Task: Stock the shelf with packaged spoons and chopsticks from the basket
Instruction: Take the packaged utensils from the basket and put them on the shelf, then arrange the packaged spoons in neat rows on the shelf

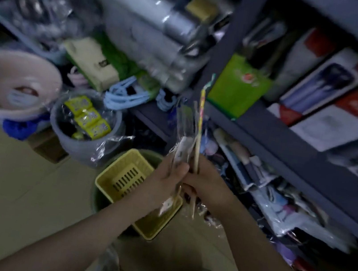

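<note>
Both hands meet above the yellow slotted plastic basket point(126, 178); the left hand point(166, 180) grips clear-wrapped spoon packets point(183, 136); the right hand point(205, 181) clasps long wooden chopsticks with patterned tops point(199, 129), upright, beside the dark metal shelf point(267, 135).

Motion blur smears the whole view, so print on the boxes point(334, 94) on the shelf point(274, 136) cannot be read. The left hand point(164, 180) covers part of the yellow basket point(120, 173). Contents of the clear packets point(183, 136) held between both hands stay indistinct. The right hand point(207, 184) hides the chopsticks' point(200, 124) middle.
</note>
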`<action>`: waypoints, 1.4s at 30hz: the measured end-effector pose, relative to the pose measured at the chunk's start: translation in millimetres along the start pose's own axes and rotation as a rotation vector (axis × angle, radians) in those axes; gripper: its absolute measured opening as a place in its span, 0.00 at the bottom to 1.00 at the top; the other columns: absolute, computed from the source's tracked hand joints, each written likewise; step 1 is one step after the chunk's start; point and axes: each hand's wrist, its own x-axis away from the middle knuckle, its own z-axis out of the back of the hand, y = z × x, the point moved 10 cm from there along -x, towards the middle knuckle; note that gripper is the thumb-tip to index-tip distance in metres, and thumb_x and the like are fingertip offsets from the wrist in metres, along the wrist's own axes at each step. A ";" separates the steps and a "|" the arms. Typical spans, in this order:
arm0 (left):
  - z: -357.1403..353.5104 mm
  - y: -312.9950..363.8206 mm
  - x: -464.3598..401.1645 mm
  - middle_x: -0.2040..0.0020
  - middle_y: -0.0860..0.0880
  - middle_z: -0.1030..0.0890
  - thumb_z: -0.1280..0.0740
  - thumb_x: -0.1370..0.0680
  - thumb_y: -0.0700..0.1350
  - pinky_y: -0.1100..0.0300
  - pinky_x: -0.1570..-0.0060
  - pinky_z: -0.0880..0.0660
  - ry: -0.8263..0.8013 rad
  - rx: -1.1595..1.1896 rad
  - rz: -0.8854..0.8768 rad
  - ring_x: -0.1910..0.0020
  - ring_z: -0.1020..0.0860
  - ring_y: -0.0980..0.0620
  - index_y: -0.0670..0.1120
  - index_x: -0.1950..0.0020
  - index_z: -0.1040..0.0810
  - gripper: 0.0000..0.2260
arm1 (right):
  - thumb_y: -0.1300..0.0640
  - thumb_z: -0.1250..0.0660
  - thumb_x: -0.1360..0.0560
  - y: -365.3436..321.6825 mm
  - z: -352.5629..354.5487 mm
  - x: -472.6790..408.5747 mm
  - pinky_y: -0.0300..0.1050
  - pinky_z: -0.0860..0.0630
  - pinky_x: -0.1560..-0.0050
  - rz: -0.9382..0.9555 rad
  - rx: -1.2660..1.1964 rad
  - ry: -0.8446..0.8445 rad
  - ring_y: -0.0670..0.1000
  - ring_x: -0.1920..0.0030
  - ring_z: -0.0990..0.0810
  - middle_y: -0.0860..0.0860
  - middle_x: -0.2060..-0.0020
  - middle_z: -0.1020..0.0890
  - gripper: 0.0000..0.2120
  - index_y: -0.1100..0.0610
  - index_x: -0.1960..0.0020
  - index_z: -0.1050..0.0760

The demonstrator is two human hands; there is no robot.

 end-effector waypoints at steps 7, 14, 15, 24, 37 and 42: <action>-129.3 81.5 0.3 0.49 0.57 0.23 0.38 0.23 0.48 0.63 0.52 0.24 -0.211 -0.198 -0.177 0.52 0.22 0.63 0.51 0.34 0.36 0.18 | 0.57 0.31 0.28 -58.9 104.4 92.8 0.39 0.26 0.67 0.132 -0.149 0.140 0.50 0.66 0.23 0.54 0.66 0.21 0.10 0.61 0.51 0.25; -218.8 150.7 -10.4 0.72 0.48 0.34 0.41 0.22 0.43 0.64 0.78 0.36 0.001 -0.082 -0.126 0.79 0.35 0.52 0.47 0.59 0.32 0.06 | 0.66 0.40 0.26 -117.1 250.0 195.2 0.37 0.31 0.69 0.268 -0.004 0.436 0.46 0.73 0.27 0.54 0.72 0.24 0.10 0.59 0.47 0.25; -232.7 163.4 -10.9 0.72 0.49 0.35 0.41 0.22 0.41 0.63 0.78 0.37 0.011 -0.058 -0.146 0.80 0.36 0.52 0.48 0.61 0.33 0.08 | 0.67 0.41 0.30 -128.8 268.4 211.2 0.38 0.30 0.68 0.307 -0.023 0.463 0.47 0.72 0.27 0.53 0.72 0.23 0.12 0.57 0.50 0.25; -324.0 264.3 3.1 0.71 0.50 0.31 0.36 0.27 0.45 0.54 0.72 0.36 0.025 -0.077 -0.392 0.76 0.34 0.47 0.51 0.52 0.27 0.05 | 0.74 0.43 0.25 -167.6 361.5 278.6 0.35 0.20 0.62 0.415 -0.016 0.499 0.45 0.67 0.18 0.51 0.56 0.19 0.18 0.59 0.39 0.29; -344.6 369.8 -162.7 0.35 0.37 0.31 0.40 0.24 0.55 0.48 0.40 0.32 0.210 -1.381 -0.496 0.38 0.31 0.38 0.44 0.33 0.34 0.24 | 0.68 0.44 0.25 -190.8 462.2 298.3 0.40 0.25 0.67 0.276 0.280 1.107 0.48 0.66 0.25 0.51 0.56 0.19 0.18 0.57 0.39 0.27; -378.9 390.1 -164.7 0.28 0.42 0.39 0.43 0.22 0.50 0.45 0.33 0.41 0.133 -1.448 -0.745 0.30 0.42 0.39 0.48 0.31 0.32 0.19 | 0.68 0.41 0.27 -194.4 472.0 320.0 0.44 0.28 0.45 0.093 0.667 1.254 0.58 0.42 0.23 0.57 0.42 0.21 0.20 0.57 0.36 0.28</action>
